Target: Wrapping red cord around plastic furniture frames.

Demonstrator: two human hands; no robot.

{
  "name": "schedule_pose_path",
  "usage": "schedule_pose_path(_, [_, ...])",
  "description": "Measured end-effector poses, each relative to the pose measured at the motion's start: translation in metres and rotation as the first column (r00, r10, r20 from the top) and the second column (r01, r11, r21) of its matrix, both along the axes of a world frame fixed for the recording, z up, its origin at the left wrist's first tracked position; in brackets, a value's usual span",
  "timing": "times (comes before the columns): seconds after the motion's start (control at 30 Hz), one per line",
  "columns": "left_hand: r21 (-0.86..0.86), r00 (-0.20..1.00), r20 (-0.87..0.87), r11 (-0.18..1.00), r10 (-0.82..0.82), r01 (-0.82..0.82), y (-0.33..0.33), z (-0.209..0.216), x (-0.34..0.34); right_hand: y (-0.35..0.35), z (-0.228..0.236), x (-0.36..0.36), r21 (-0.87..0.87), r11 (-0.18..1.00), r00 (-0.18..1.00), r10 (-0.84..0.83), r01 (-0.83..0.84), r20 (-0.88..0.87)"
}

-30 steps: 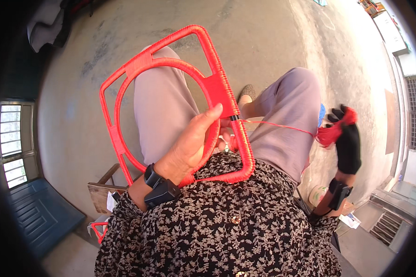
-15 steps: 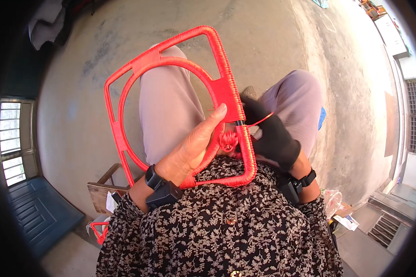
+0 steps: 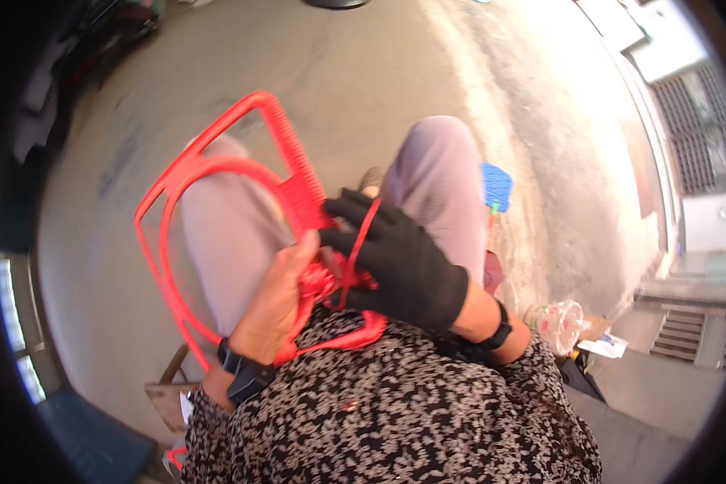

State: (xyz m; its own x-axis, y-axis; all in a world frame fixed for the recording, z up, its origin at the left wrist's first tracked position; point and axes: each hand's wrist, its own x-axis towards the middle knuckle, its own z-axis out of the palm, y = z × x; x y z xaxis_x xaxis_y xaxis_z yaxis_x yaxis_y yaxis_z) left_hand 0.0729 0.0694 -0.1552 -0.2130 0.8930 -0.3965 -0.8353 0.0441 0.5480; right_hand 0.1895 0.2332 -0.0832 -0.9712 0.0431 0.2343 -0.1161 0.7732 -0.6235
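Note:
A rectangular frame with a round ring inside it (image 3: 302, 198), wrapped all over in red cord, rests tilted across my lap and left thigh. My bare left hand (image 3: 270, 305) is closed around the frame's near right part, its thumb against a broad wrapped section. Over the frame's right side lies my right hand (image 3: 411, 266) in a black glove, fingers bent. A strand of red cord (image 3: 362, 240) runs across those fingers, and the hand appears to grip it; the fingertips are partly hidden. Beside my left thumb sits a bunched coil of red cord (image 3: 316, 281).
Right of my right knee (image 3: 437, 161) is a blue plastic object (image 3: 497, 187) on the concrete floor. A clear plastic container or bag (image 3: 558, 324) lies at lower right. A wooden piece of furniture (image 3: 166, 405) stands by my left elbow, near a dark blue panel (image 3: 93, 436).
My right hand has come from beneath the frame's right side to over it, drawing the cord strand across. The view has shifted, so the frame appears farther left and lower.

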Motion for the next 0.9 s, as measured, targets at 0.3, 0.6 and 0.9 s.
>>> schedule_pose_path(0.3, [-0.028,0.969,-0.062,0.97,0.238,-0.24,0.003,-0.006,-0.001,-0.008,0.013,0.009,-0.333,0.937,0.988,-0.139,0.11,-0.067])
schedule_pose_path(0.6, [-0.107,0.989,-0.13,0.991,0.071,-0.086,0.015,0.017,0.002,0.088,-0.025,0.064,0.231,0.717,0.736,-0.677,0.657,0.011])
schedule_pose_path(0.9, [-0.138,0.984,-0.159,0.986,0.073,-0.096,0.009,0.017,0.0,0.095,-0.049,0.089,-0.898,0.172,0.807,-0.528,0.406,0.264])
